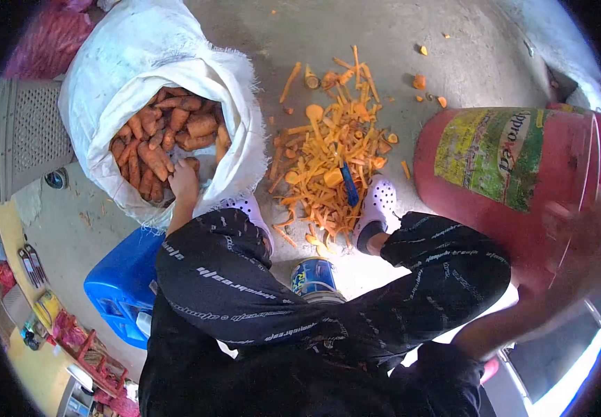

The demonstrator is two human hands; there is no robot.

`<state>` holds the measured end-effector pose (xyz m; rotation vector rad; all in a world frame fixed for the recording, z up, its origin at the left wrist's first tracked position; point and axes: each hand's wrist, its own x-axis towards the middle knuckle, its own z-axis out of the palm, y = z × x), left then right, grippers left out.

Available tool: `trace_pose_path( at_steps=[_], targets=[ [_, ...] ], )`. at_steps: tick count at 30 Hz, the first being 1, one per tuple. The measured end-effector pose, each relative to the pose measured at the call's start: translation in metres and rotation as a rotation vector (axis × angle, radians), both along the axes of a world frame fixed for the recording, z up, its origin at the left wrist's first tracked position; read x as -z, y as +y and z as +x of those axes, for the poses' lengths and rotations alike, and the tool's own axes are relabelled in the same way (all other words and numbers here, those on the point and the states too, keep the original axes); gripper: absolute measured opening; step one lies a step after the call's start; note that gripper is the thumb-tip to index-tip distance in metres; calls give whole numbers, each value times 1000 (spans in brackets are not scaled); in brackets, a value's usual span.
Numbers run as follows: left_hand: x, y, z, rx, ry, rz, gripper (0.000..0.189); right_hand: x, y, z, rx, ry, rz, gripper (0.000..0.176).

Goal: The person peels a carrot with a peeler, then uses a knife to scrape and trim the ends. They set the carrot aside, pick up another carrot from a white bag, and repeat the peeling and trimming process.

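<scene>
A white woven sack (234,90) stands open at the left, holding many unpeeled carrots (151,160). My left hand (184,182) reaches into its mouth, with curled fingers closed on a carrot (193,163) at the near side. On the right, my right hand (585,226) is smeared by motion beside the rim of a large red bucket (429,149) that bears a yellow-green label. Its fingers cannot be made out. A blue-handled tool (349,184) lies on a heap of orange peelings and cut ends (325,146) between my feet.
A small blue paint tin (313,274) stands between my legs. Left of my knee is a blue jerrycan (120,285). A grey perforated crate (33,135) sits beside the sack. Stray carrot bits (419,82) lie on the concrete floor (384,28).
</scene>
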<state>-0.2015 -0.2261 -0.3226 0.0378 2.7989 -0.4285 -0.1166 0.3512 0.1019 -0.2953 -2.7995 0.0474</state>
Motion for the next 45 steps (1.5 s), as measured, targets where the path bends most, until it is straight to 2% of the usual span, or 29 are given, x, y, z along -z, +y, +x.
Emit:
trace_pose_path(
  at_steps=[2,4,5,6,8,9,11,12,14,16,17,18,19,21,23,24,27,30,31,34,35,36,37,38,40,44,45],
  targets=[
    [-33,17,6,40,1,40,57,70,-49,-28,-103,-237,-293,22],
    [-54,26,17,66,108,142,59,166,-88,-43,-87,-583,-637,21],
    [-65,32,15,83,169,192,61,211,-104,-38,67,-652,-1037,18],
    [-85,38,12,-3,183,238,61,281,-109,-31,201,-640,-1189,19],
    [-115,52,8,-186,208,337,62,331,-113,-24,295,-633,-1471,23],
    [-112,36,9,-194,279,723,56,357,-114,-24,331,-494,-1651,26],
    [-155,52,13,-648,92,1334,51,402,-119,-7,437,-191,-2014,31],
    [-176,60,10,-875,1,1640,49,409,-120,-6,358,-215,-1733,33],
    [-190,53,12,-926,-174,1912,46,410,-128,17,208,-241,-1178,38],
    [-196,50,10,-1003,-364,2144,47,398,-119,44,227,-736,-980,47],
    [-203,55,9,-972,-406,2153,49,417,-123,65,245,-735,-791,50],
    [-209,59,6,-1041,-467,2194,48,421,-129,80,257,-716,-680,48],
    [-214,63,4,-1114,-537,2232,48,414,-138,89,273,-698,-569,45],
    [-224,66,-1,-1209,-654,2261,46,397,-154,96,279,-631,-504,29],
    [-236,65,-3,-1252,-733,2251,46,427,-161,105,253,-571,-507,34],
    [-246,66,-4,-1199,-687,2236,45,420,-165,104,242,-542,-504,37],
    [-281,73,-15,-1024,-580,2198,43,392,-145,81,-77,-1084,-206,39],
    [-325,75,-35,-756,-487,2050,45,379,-124,68,313,-790,-514,32],
    [-346,83,-37,-724,-413,2037,46,286,-119,38,12,-1038,-512,28],
    [-399,119,-22,-312,-115,1785,42,208,-96,-2,-243,-1206,-475,28],
    [-411,133,-11,-150,72,1586,51,196,-93,-3,-227,-967,-562,30],
    [-420,150,5,-102,115,1577,54,183,-89,-2,-207,-731,-639,33],
    [-426,169,25,-59,150,1567,56,151,-94,3,-200,-650,-693,30],
    [-428,185,44,-17,185,1557,59,115,-102,6,-193,-571,-746,28],
    [-409,207,74,-1,48,1655,63,76,-102,15,-234,-526,-963,24],
    [-350,247,117,122,5,1627,59,52,-103,48,-311,-415,-1200,19],
    [-331,252,125,140,7,1615,60,57,-103,53,-270,-426,-1221,31]
  ],
)
